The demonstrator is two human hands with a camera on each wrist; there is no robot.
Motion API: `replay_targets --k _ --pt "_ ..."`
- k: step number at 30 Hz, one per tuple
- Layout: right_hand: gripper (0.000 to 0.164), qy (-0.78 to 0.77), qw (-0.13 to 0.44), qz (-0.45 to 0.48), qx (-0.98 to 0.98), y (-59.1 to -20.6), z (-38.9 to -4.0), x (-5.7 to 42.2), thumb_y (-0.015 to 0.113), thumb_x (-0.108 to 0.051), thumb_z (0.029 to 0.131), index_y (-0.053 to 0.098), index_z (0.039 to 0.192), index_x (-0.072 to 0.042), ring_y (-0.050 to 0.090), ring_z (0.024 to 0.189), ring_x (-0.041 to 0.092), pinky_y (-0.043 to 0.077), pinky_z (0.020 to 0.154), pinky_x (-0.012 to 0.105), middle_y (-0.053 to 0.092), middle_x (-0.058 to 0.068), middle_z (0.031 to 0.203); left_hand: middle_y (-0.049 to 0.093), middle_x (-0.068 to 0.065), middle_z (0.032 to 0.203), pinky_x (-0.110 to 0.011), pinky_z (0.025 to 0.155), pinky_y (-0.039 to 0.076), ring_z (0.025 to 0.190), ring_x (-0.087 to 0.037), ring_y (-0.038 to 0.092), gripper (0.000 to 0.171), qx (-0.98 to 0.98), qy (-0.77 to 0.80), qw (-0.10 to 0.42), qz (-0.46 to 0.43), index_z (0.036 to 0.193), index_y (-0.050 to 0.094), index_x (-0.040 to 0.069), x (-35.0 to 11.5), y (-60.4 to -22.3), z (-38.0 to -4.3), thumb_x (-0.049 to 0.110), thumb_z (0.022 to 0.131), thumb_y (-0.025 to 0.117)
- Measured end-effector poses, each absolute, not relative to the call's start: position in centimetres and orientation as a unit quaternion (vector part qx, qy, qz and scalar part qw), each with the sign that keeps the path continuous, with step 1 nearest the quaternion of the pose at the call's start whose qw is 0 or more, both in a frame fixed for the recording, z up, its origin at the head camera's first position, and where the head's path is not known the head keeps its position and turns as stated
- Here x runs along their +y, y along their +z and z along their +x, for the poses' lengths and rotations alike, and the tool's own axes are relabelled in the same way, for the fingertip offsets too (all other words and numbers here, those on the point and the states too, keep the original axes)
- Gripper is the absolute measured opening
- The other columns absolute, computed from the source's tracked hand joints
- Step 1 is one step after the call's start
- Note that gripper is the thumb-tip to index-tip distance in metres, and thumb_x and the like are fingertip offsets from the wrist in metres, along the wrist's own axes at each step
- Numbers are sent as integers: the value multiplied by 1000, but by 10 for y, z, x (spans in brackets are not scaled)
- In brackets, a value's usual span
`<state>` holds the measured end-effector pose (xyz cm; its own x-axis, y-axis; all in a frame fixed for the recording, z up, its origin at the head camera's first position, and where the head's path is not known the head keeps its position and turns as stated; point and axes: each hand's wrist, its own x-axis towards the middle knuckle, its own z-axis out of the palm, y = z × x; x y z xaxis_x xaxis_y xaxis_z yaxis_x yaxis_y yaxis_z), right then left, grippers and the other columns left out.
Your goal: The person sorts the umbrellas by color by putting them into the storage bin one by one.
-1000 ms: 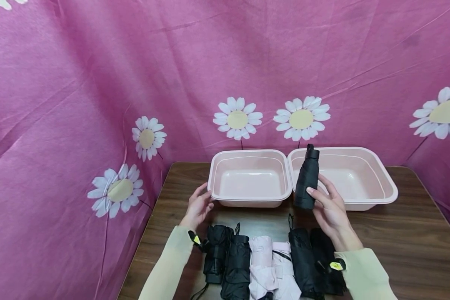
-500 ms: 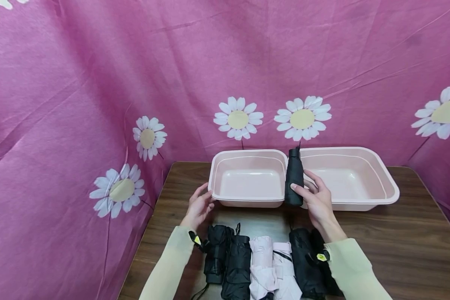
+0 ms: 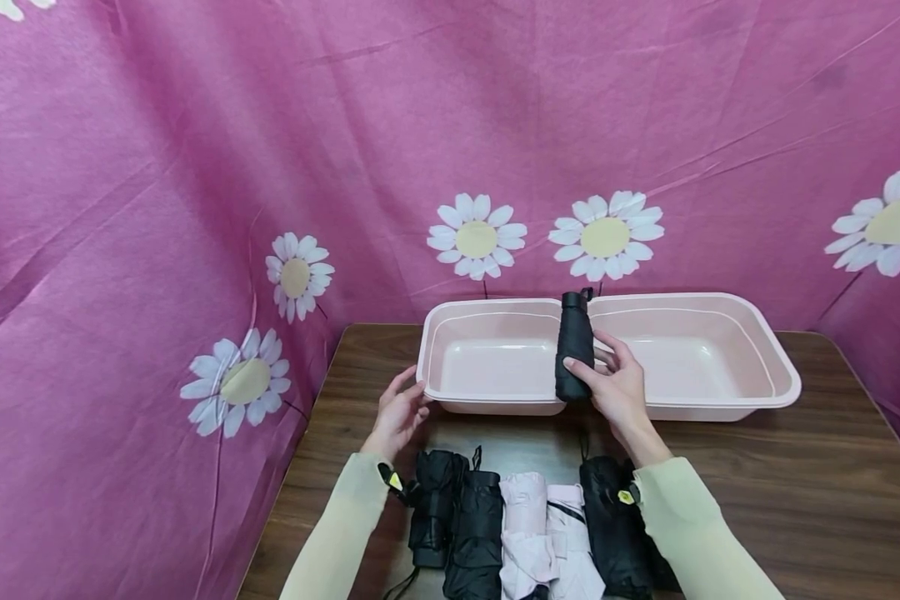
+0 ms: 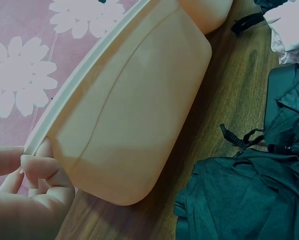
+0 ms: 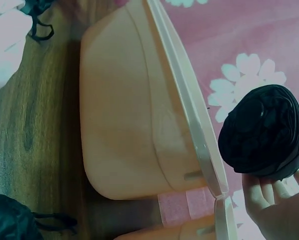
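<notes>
My right hand (image 3: 619,390) grips a folded black umbrella (image 3: 573,346), held upright above the meeting rims of two pale pink plastic basins. In the right wrist view the umbrella's round end (image 5: 262,131) faces the camera. At the outer corner of the left basin (image 3: 495,407), my left hand (image 3: 397,414) pinches the rim between thumb and fingers, as the left wrist view shows. The right basin (image 3: 697,412) stands beside it. Nearer me lie folded umbrellas in a row: black ones (image 3: 437,508) at left, two pale pink ones (image 3: 525,525) in the middle, black (image 3: 611,533) at right, partly behind my right sleeve.
The basins stand at the back of a brown wooden table (image 3: 810,467). Behind them hangs a pink cloth (image 3: 390,150) with white daisies. A strip of table separates the basins from the umbrella row.
My right hand has carried the black umbrella leftward, from over the right basin's left end to the left basin's right edge. My left hand stays at the rim.
</notes>
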<state>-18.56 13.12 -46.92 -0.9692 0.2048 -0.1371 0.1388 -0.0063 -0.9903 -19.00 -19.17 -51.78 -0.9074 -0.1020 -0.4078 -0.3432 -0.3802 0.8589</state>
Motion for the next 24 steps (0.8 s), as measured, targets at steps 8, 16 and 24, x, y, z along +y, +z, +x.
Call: replay_targets --k 8,16,24 --pt "71 660 55 -106 -741 -475 -194 122 77 -21 82 44 144 -15 59 79 -7 50 68 8 59 21 127 64 -2 88 -17 51 39 63 -8 60 47 551 803 74 -213 141 45 11 -191 -518 -190 3 95 55" --pt "70 621 59 -111 -774 -473 -201 118 77 -25 82 45 143 -13 62 90 6 46 70 4 60 18 128 61 -5 94 -17 52 39 63 -8 59 45 553 798 72 -229 139 49 14 -190 -516 -193 4 95 55" --pt "69 596 59 -107 -793 -473 -205 115 76 -30 83 45 142 -11 62 109 33 41 69 2 57 21 130 61 -7 98 -18 53 39 68 -11 60 45 554 797 73 -230 139 49 15 -190 -516 -193 3 95 55"
